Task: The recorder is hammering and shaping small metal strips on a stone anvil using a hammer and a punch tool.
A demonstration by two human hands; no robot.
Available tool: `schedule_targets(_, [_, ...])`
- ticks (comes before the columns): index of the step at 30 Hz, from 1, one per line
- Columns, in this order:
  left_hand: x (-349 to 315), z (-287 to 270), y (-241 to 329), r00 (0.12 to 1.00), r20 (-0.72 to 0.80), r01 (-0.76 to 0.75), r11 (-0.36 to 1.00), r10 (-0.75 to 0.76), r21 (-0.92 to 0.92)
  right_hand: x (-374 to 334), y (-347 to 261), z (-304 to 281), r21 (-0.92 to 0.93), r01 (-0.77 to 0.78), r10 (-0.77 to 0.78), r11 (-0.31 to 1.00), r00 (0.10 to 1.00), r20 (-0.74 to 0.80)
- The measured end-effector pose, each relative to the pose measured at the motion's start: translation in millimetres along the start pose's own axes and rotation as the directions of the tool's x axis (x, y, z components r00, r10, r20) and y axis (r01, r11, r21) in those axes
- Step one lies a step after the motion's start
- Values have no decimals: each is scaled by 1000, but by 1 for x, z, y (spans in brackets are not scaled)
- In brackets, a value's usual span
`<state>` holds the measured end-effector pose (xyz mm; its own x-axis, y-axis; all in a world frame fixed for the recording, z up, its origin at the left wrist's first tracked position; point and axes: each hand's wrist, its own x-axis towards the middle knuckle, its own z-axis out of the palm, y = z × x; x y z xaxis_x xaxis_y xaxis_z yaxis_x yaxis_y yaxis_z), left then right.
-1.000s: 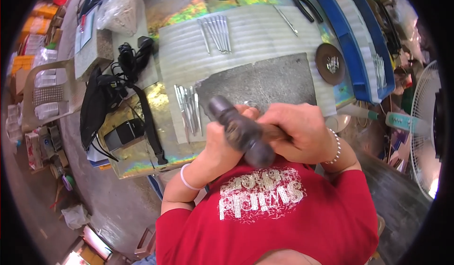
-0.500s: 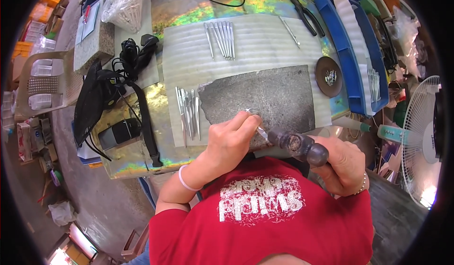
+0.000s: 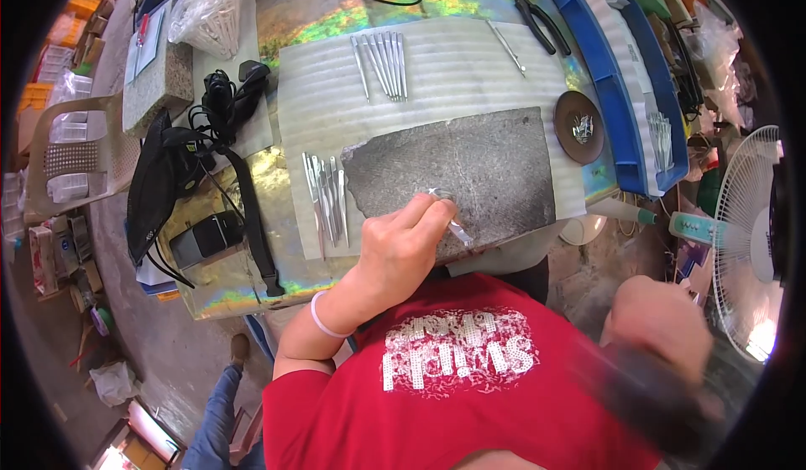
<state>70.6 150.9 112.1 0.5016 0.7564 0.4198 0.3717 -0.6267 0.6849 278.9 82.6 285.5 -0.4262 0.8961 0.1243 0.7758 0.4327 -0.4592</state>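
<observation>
My left hand [image 3: 401, 239] is closed in a pinch on a slim shiny metal piece [image 3: 458, 232], holding it against the near part of a dark grey stone slab [image 3: 495, 159]. One end of the piece sticks out past my fingers by the slab's near edge. My right hand [image 3: 659, 323], smeared by motion, is off to the right of my body, gripping a dark hammer [image 3: 651, 390] that is also blurred. Left of the slab lies a group of thin silver metal pieces [image 3: 326, 193]. Farther back, several similar ones [image 3: 388, 65] lie side by side.
A brown round dish [image 3: 565, 138] with small metal bits sits right of the slab, next to a long blue tray [image 3: 604, 92]. Black-handled pliers [image 3: 537, 18] lie at the back. Black straps and a bag [image 3: 172, 176] are at the left. A fan [image 3: 751, 235] stands at the right.
My right hand has swung the hammer away from the metal piece, down and to the right of the picture. My left hand keeps its pinch. The view has shifted slightly.
</observation>
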Motion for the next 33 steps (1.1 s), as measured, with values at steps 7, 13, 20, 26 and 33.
schedule_targets(7, [7, -8, 2, 997, -5, 69, 951, -75, -300, -7, 18, 11, 240, -143, 179, 960, 974, -138])
schedule_targets(13, [7, -43, 11, 818, 282, 283, -75, -502, -956, 9, 70, 84, 110, -204, 221, 973, 959, -178])
schedule_targets(20, [10, -42, 6, 771, 340, 331, -117, -539, -936, 17, 98, 112, -194, -292, 282, 937, 956, -78])
schedule_targets(26, [13, -41, 8, 754, 297, 406, 61, -585, -912, 71, 153, 82, 16, -256, 253, 966, 937, -241])
schedule_targets(33, [1, -41, 17, 784, 194, 449, 324, -590, -832, 163, 279, 130, -273, -293, 270, 916, 955, -119])
